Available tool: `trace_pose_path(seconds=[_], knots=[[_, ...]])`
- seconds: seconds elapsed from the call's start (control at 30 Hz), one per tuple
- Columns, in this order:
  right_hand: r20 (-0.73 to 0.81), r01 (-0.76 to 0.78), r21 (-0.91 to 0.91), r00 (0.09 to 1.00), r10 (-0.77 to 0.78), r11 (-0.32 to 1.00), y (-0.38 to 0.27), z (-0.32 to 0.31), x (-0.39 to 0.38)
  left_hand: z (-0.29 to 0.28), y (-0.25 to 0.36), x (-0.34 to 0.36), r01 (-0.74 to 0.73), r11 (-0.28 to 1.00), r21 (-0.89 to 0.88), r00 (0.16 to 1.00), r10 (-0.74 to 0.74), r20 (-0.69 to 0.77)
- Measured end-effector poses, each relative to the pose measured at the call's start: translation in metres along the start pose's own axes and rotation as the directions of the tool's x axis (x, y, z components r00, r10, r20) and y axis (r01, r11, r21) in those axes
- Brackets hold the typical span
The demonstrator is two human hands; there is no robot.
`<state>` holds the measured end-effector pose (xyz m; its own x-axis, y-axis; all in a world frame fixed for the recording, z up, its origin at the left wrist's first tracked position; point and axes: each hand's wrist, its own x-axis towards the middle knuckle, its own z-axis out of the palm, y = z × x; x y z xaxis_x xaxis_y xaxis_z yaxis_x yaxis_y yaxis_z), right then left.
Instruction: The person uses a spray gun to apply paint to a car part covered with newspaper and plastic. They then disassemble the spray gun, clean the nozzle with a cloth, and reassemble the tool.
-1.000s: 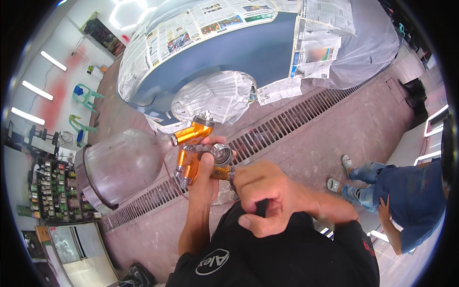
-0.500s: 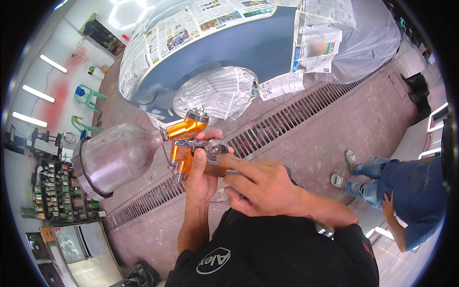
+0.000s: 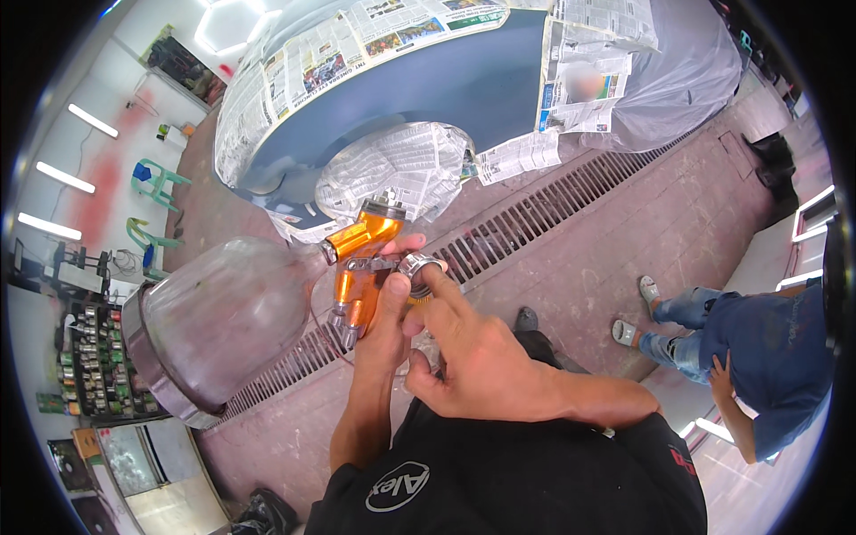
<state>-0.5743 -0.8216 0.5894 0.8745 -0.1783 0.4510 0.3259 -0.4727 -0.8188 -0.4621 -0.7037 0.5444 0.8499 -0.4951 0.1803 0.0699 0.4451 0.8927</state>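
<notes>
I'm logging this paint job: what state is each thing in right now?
Spray gun: held in the left hand, cup tilted sideways.
Knob: pinched by the right hand.
Car: masked with newspaper and plastic sheet, blue panel bare.
Wheel: wrapped in newspaper.

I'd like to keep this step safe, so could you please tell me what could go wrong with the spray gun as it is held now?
1. The left hand alone carries the orange spray gun, with its big clear cup tipped sideways; it might twist or slip.
2. The right hand fingers the silver knob; an over-turned knob could spoil the setting.
3. The nozzle points toward the car masked with newspaper; a stray trigger pull could spot it.
</notes>
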Motion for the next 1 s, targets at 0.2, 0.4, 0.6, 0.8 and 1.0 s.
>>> trace_pose_path(seconds=[0.2, 0.4, 0.6, 0.8, 1.0], knots=[[-0.158, -0.114, 0.776, 0.917, 0.366, 0.620, 0.033, -0.003, 0.001, 0.000, -0.007, 0.009, -0.033, 0.999, 0.002, 0.999, 0.033, -0.002], [-0.114, -0.030, 0.115, 0.993, 0.044, 0.993, 0.050, -0.015, 0.016, 0.002, -0.007, 0.012, 0.036, 0.993, -0.112, 0.998, -0.029, 0.062], [-0.222, 0.095, -0.052, 0.970, -0.104, 0.994, 0.063, -0.017, 0.015, 0.012, -0.012, 0.016, 0.004, 0.993, -0.118, 0.998, 0.002, 0.057], [-0.247, 0.092, -0.057, 0.964, -0.103, 0.994, 0.062, -0.019, 0.016, 0.013, -0.012, 0.019, 0.024, 0.993, -0.115, 0.998, -0.017, 0.065], [-0.381, 0.083, -0.131, 0.916, -0.128, 0.988, 0.067, -0.025, 0.022, 0.021, -0.015, 0.021, 0.042, 0.999, -0.034, 0.999, -0.043, -0.023]])
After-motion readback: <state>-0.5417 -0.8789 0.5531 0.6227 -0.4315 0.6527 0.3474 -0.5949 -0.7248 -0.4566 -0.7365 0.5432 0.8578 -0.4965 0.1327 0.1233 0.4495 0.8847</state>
